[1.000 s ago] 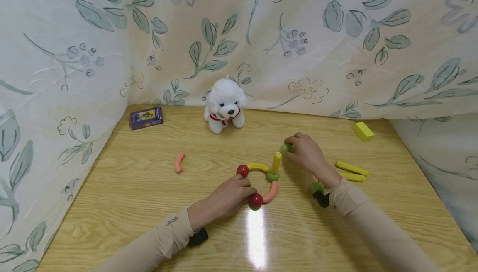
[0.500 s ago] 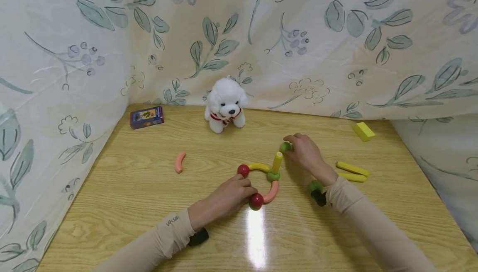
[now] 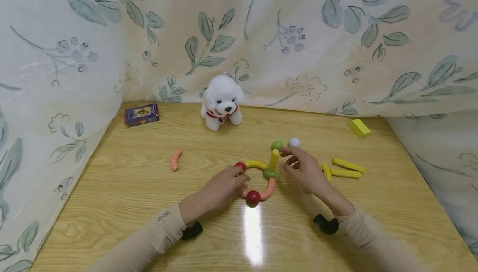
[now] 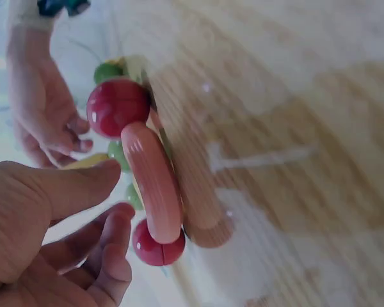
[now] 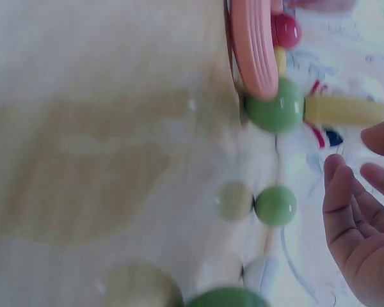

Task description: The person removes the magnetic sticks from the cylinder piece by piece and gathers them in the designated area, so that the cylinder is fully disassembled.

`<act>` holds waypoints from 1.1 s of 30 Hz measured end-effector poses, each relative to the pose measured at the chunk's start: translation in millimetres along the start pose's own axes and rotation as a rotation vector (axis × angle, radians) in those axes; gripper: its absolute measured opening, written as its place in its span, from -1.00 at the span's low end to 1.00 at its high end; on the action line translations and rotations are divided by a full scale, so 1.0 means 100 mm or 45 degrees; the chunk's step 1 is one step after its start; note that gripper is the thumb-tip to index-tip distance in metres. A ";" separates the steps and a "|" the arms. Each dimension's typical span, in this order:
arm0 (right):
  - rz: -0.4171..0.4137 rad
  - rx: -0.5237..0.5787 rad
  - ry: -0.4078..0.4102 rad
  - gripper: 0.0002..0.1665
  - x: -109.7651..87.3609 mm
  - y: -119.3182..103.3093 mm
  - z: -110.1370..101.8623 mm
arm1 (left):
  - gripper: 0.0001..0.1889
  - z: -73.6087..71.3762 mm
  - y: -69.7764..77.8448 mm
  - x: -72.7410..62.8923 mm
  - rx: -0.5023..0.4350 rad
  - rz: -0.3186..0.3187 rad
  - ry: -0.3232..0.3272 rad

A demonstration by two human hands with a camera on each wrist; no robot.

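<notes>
Magnetic-looking toy balls and rods form a ring on the table. It has a red ball (image 3: 253, 197) at the front, another red ball (image 4: 159, 243) at the back left, pink curved rods (image 4: 155, 185), a yellow curved rod (image 3: 255, 163) and a green ball (image 3: 270, 173). A straight yellow rod (image 3: 274, 161) stands upright on that green ball. My left hand (image 3: 224, 185) is over the ring's left side, thumb and fingertips apart beside a pink rod. My right hand (image 3: 304, 170) hovers just right of the upright rod, fingers loosely bent around nothing. A loose green ball (image 3: 277, 145) sits behind the rod.
A white ball (image 3: 294, 142) lies beside the loose green one. Yellow straight rods (image 3: 347, 169) and a yellow block (image 3: 360, 128) are to the right. Leftward lie a pink curved rod (image 3: 176, 160) and a small box (image 3: 141, 115). A white plush dog (image 3: 223, 102) stands at the back.
My right hand has let go of the loose green ball and come back toward the upright rod, uncovering the white ball. My left hand has come off the front red ball, moving slightly back.
</notes>
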State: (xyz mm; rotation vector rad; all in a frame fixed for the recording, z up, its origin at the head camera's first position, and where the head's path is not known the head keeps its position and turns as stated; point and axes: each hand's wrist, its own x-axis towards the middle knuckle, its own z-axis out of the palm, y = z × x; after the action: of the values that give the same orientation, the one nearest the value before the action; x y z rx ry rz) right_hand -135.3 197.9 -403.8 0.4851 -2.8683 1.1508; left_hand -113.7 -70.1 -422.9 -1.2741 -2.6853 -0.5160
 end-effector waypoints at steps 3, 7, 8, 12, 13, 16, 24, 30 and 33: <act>-0.004 0.061 -0.007 -0.48 -0.06 -0.04 0.07 | -0.75 0.00 -0.02 0.01 0.008 -0.014 0.074; -0.004 0.110 -0.018 -0.44 -0.07 -0.07 0.18 | -0.67 0.02 -0.03 0.01 0.028 -0.080 0.109; -0.002 0.111 -0.016 -0.44 -0.07 -0.07 0.20 | -0.64 0.03 -0.02 0.01 0.039 -0.108 0.103; 0.009 0.113 -0.008 -0.53 -0.06 -0.07 0.29 | -0.58 0.05 -0.01 0.01 0.098 -0.204 0.083; 0.015 0.108 -0.001 -0.58 -0.05 -0.07 0.31 | -0.58 0.05 -0.01 0.02 0.095 -0.219 0.084; 0.034 0.094 0.015 -0.69 -0.04 -0.07 0.33 | -0.58 0.05 -0.01 0.02 0.068 -0.241 0.091; 0.069 0.041 0.074 -0.78 -0.03 -0.11 0.34 | -0.61 0.04 -0.02 0.01 0.026 -0.244 0.065; 0.067 -0.017 0.087 -0.80 -0.02 -0.12 0.34 | -0.61 0.03 -0.01 0.01 0.000 -0.253 0.069; 0.063 -0.049 0.097 -0.82 -0.02 -0.13 0.35 | -0.61 0.03 -0.02 0.01 0.013 -0.238 0.077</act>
State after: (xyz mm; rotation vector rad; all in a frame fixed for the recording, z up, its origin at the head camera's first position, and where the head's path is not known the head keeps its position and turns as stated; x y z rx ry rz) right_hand -125.6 166.1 -420.3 0.3628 -2.8463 1.0938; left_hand -115.3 -69.3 -426.0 -0.9932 -2.7669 -0.5520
